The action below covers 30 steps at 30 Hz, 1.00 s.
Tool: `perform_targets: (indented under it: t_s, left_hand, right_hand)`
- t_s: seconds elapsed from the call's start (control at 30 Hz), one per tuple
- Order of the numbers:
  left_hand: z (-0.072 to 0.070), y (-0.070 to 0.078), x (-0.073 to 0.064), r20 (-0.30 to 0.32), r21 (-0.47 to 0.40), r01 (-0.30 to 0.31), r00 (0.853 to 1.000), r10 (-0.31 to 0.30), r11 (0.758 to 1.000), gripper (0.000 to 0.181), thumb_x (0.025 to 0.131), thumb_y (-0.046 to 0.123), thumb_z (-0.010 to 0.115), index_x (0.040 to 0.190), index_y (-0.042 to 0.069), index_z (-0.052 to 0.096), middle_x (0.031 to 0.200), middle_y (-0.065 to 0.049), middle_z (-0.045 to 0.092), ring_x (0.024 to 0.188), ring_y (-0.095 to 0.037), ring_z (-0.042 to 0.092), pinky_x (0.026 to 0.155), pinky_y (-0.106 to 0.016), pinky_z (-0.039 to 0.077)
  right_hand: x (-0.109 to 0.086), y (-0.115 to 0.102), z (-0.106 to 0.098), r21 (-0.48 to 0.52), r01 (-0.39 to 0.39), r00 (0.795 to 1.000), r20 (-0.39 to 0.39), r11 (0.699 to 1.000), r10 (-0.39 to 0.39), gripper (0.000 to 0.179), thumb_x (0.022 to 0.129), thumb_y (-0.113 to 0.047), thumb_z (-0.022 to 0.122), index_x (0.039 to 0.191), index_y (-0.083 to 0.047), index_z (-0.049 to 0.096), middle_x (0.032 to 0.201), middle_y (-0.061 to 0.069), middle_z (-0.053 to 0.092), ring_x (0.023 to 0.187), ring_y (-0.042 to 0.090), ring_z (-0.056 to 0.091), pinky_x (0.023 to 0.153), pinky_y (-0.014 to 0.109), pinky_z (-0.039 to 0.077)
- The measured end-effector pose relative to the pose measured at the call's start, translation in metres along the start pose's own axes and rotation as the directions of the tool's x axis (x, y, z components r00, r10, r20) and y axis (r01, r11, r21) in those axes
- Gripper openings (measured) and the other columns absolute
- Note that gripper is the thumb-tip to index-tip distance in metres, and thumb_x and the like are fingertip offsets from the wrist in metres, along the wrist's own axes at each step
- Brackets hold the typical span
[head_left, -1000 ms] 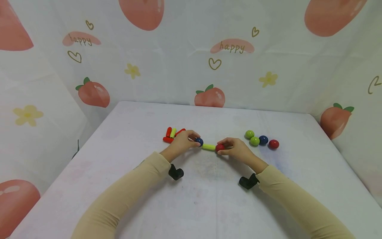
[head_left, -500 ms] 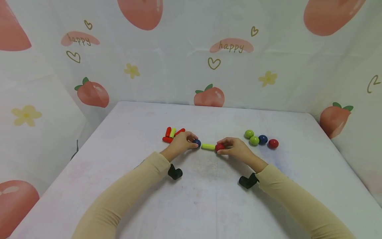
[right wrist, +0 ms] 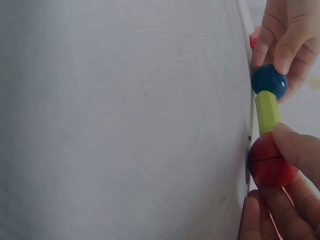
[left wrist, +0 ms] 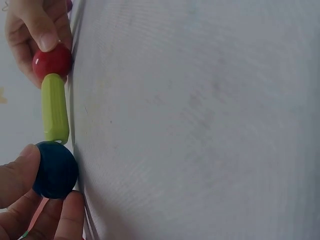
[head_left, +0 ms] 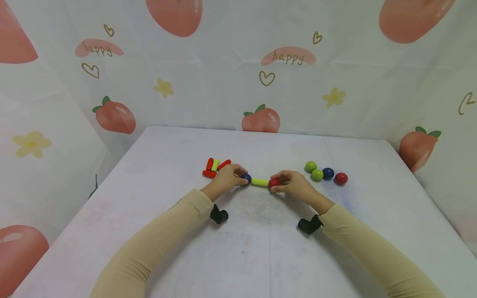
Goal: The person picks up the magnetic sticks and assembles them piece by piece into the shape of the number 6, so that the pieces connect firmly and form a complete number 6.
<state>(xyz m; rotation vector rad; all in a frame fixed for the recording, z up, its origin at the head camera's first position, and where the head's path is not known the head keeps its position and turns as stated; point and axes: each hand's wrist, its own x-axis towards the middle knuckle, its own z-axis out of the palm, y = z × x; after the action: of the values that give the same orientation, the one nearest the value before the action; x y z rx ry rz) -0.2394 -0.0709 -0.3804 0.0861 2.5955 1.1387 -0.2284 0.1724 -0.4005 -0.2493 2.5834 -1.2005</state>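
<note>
My left hand (head_left: 226, 180) pinches a blue ball (left wrist: 56, 170) between thumb and fingers, low over the white table. My right hand (head_left: 296, 185) grips a red ball (right wrist: 270, 162) the same way. A yellow-green rod (head_left: 259, 182) lies in line between the two balls. One rod end meets the red ball; in the left wrist view, the other end sits right against the blue ball or very close to it. Whether they actually touch cannot be told.
Behind my left hand lie several red rods (head_left: 210, 174) and a yellow-green one (head_left: 215, 165). Right of my right hand are two green balls (head_left: 317, 174), a blue ball (head_left: 328, 173) and a red ball (head_left: 340, 178). A printed cloth backdrop (head_left: 223, 74) rises behind the table.
The blue ball in my left hand drew slightly left, leaving a small gap to the rod, then came back toward the rod's end. My right hand and the red ball stayed nearly still.
</note>
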Motion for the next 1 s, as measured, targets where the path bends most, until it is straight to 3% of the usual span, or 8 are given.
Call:
perform_targets:
  t_s: [0.73, 1.0]
  left_hand:
    - [-0.0011, -0.0011, -0.0031, 0.034, -0.002, -0.030, 0.999, 0.030, 1.000, 0.034, 0.094, 0.019, 0.074, 0.127, 0.012, 0.070, 0.125, -0.008, 0.068, 0.106, -0.022, 0.062, 0.087, -0.027, 0.054]
    - [-0.0007, -0.0008, -0.0022, 0.042, -0.018, -0.010, 0.999, 0.011, 1.000, 0.034, 0.094, 0.019, 0.074, 0.127, 0.013, 0.070, 0.126, -0.008, 0.068, 0.109, -0.022, 0.062, 0.090, -0.028, 0.056]
  right_hand:
    - [-0.0019, -0.0022, -0.0008, 0.009, -0.009, 1.000, 0.006, 1.000, 0.008, 0.044, 0.091, -0.021, 0.078, 0.130, -0.003, 0.066, 0.129, 0.018, 0.069, 0.123, 0.033, 0.063, 0.105, 0.046, 0.050]
    - [-0.0003, -0.0006, -0.0008, 0.013, -0.012, 1.000, 0.010, 1.000, 0.012, 0.043, 0.091, -0.021, 0.078, 0.129, -0.004, 0.066, 0.128, 0.017, 0.070, 0.123, 0.033, 0.064, 0.103, 0.044, 0.051]
